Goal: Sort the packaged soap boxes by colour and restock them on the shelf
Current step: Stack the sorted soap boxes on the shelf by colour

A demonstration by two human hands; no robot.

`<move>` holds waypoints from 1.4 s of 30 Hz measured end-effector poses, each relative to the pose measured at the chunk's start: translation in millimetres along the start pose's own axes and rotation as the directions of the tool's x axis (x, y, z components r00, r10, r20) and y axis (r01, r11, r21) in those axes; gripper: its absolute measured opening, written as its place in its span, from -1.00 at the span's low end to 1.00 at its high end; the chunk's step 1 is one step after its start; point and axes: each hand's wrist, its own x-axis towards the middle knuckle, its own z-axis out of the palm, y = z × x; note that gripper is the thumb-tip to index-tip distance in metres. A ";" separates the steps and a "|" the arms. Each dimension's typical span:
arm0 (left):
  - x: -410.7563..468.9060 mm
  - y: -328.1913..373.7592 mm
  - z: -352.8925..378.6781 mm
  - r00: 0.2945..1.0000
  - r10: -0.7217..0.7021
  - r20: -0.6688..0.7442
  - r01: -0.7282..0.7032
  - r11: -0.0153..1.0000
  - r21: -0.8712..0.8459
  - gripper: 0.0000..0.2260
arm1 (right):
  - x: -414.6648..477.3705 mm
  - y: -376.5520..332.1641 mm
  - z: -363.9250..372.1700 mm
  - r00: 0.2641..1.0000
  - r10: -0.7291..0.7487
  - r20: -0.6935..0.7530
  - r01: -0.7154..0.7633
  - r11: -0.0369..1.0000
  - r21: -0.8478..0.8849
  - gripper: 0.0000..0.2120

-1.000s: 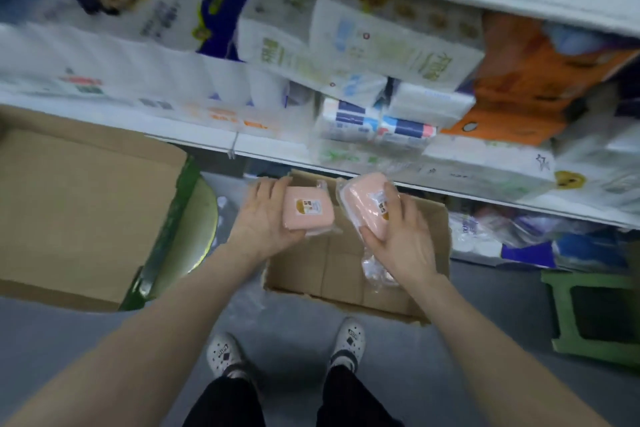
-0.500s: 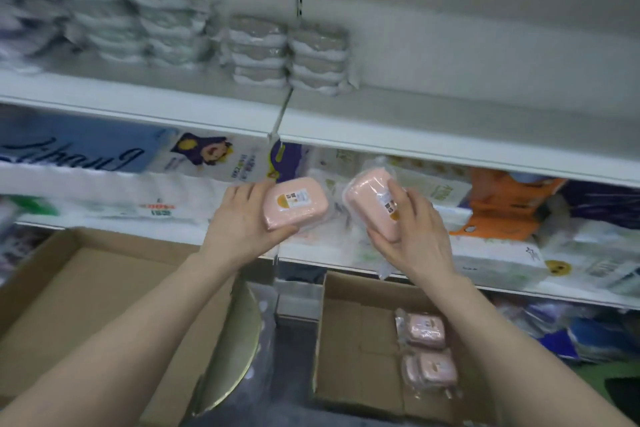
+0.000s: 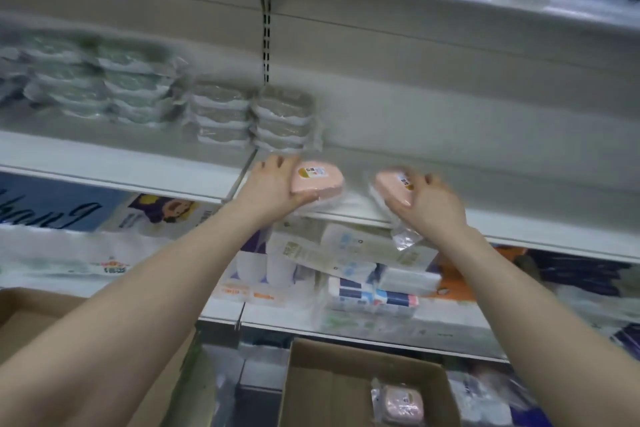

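A person's left hand [image 3: 273, 184] grasps a pink soap box [image 3: 317, 178] in clear wrap, thumb beneath and fingers curled along its far left edge, the yellow-and-white label facing up; the box sits at the front lip of a white shelf [image 3: 121, 166], though whether it rests on the board or hangs just above it cannot be told. Just right of that grip, the right hand [image 3: 431, 206] clutches a second pink soap box [image 3: 394, 187], tilted with its label toward the camera, fingers [image 3: 431, 180] draped over its far side and a tail of loose plastic wrap [image 3: 405, 237] trailing below the palm. The two boxes are near each other but apart, with bare shelf between them. Directly beyond the left hand stand two stacks of grey-green soap boxes [image 3: 252, 116], and farther left of that hand, blurred, more stacks of pale green soap boxes [image 3: 104, 80]. Below both wrists, the lower shelf is crowded with tissue packs [image 3: 372, 295]. Nearer the body, beneath the right forearm, an open cardboard carton [image 3: 325, 388] holds one more wrapped pink soap box [image 3: 403, 404]; a larger carton [image 3: 20, 315] lies under the left forearm.
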 end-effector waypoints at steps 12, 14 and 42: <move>76.1 46.6 33.6 0.957 0.275 0.093 -0.289 0.924 0.251 -0.47 | 58.2 66.6 22.0 0.986 -0.034 0.161 0.041 0.998 -0.044 -0.43; 79.9 62.2 35.4 0.975 0.215 0.054 -0.222 0.941 0.255 -0.60 | 63.8 68.2 23.2 0.982 -0.046 0.185 0.055 0.998 -0.044 -0.44; 169.5 94.4 71.5 0.953 0.161 0.255 -0.200 0.970 0.135 -0.49 | 106.8 109.0 33.7 0.981 -0.144 0.127 0.148 0.989 -0.026 -0.22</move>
